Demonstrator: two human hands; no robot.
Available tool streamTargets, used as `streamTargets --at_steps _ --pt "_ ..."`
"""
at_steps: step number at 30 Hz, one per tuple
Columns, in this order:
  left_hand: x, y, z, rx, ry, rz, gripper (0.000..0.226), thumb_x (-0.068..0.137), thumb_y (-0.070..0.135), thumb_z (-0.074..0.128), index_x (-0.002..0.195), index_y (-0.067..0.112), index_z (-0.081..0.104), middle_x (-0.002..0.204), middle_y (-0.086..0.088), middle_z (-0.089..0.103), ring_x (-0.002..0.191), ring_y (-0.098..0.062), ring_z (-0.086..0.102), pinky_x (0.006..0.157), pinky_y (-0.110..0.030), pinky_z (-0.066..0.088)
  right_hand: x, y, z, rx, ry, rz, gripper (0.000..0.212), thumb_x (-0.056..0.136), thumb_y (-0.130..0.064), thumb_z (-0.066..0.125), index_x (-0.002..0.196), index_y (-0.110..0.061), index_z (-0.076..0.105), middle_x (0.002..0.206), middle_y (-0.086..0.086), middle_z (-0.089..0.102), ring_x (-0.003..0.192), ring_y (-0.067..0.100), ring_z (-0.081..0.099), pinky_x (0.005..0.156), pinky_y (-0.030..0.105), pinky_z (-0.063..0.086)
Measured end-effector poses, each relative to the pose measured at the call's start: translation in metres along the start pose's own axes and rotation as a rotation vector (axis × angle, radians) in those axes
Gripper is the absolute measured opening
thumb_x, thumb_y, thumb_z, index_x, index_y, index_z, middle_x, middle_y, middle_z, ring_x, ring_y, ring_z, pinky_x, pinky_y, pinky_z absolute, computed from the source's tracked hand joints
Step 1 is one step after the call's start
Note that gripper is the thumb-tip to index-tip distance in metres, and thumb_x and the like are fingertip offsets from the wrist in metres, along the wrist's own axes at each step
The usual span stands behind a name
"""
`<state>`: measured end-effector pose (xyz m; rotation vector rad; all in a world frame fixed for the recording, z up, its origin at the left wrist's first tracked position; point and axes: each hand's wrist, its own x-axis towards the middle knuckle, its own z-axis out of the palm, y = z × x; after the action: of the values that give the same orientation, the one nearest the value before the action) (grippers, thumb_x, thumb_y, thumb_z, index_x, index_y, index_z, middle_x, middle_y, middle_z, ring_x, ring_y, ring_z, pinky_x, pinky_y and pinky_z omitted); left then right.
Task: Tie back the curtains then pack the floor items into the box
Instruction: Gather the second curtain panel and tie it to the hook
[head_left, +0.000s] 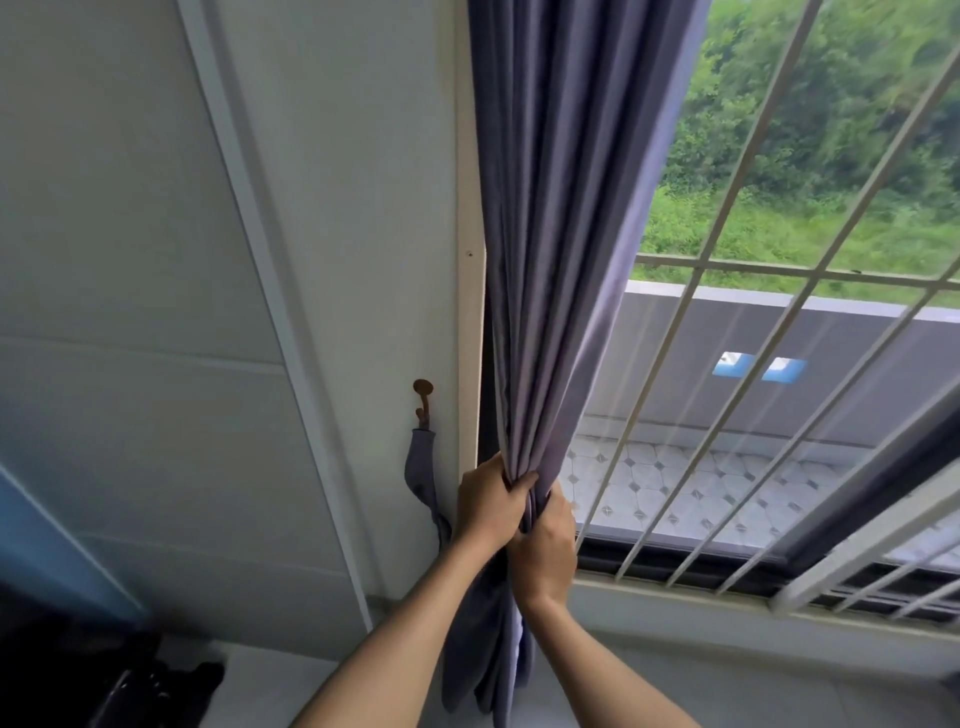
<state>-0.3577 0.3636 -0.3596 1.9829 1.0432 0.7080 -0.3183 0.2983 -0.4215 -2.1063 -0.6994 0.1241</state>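
Now, curtain (550, 218): soft grey-purple cloth, hanging in long vertical pleats at the left edge of the window and being bunched into a narrow column where both hands are meeting; below the hands it is falling in loose, heavier folds toward the floor.
Left hand (488, 501): gripping the gathered curtain from its left side, fingers curling over the front of the pleats, thumb side lying against the pale frame.
Right hand (545, 558): just below and to the right of the left hand, touching it, fingers wrapping round the same bundle; this grip is clamping the cloth tight.
Tie-back (423, 478): a narrow strip of the same grey-purple fabric, hanging limp just left of the left hand, its upper end looping on the hook.
Hook (423, 397): small, brown, metal-looking, with a round base plate, fixed to the wall above and left of the hands.
Wall (156, 260): smooth pale panels, divided by a raised white strip running diagonally.
Window bars (769, 322): slim cream-painted rods, crossing in a grid to the right of the hands, with green foliage and a patterned tiled surface showing beyond.
Dark object (140, 691): black, glossy, shape unclear, lying well below and left of the hands.
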Motion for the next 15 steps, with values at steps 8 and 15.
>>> streamTargets --at_steps 8,15 --pt "0.011 0.002 -0.002 0.068 -0.048 0.022 0.021 0.086 0.032 0.065 0.089 0.012 0.069 0.089 -0.007 0.072 0.084 -0.022 0.066 0.062 -0.021 0.037 0.017 0.001 -0.001 -0.057 -0.093 0.064 0.033 0.097 -0.035 0.040 0.120 -0.012 0.044 0.110 0.011 0.054 0.094 0.036 0.058 0.069 0.040 0.040" --pt "0.009 -0.005 -0.014 -0.006 -0.096 0.001 0.020 0.084 0.029 0.069 0.090 0.009 0.069 0.086 -0.004 0.073 0.083 -0.015 0.066 0.067 -0.028 0.049 0.016 0.008 0.006 -0.081 -0.137 0.030 0.027 0.099 -0.035 0.044 0.118 -0.015 0.040 0.107 0.010 0.054 0.088 0.039 0.058 0.065 0.035 0.033"
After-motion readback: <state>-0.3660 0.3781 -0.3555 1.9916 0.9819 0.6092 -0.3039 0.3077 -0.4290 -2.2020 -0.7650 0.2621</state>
